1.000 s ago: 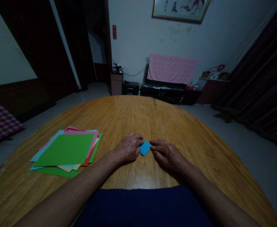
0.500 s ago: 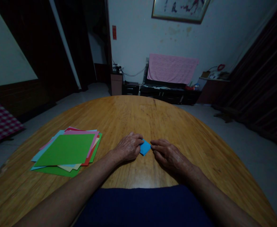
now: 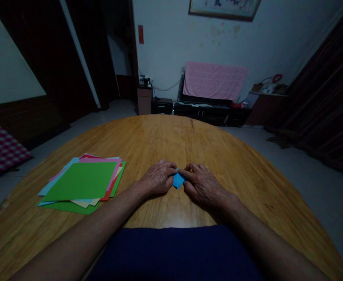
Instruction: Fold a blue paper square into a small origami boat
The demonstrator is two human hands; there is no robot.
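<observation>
Small blue paper [image 3: 177,181] sits mid-tabletop [image 3: 171,142], toward the near edge, left hand [image 3: 160,177] and right hand [image 3: 202,182] on either side of it, probably to stop it sliding. Can't tell if they're pinching or just pressing. Colored paper stack [image 3: 80,180] is over toward the left edge, likely leaving room.

The person's left forearm [image 3: 101,230] and right forearm [image 3: 265,234] are bare and slant inward. The left hand [image 3: 160,177] lies back upward, fingers bent rightward. The right hand [image 3: 205,183] faces it, index finger [image 3: 187,174] stretched toward the left fingertips, thumb [image 3: 190,189] set below, other fingers curled.
</observation>
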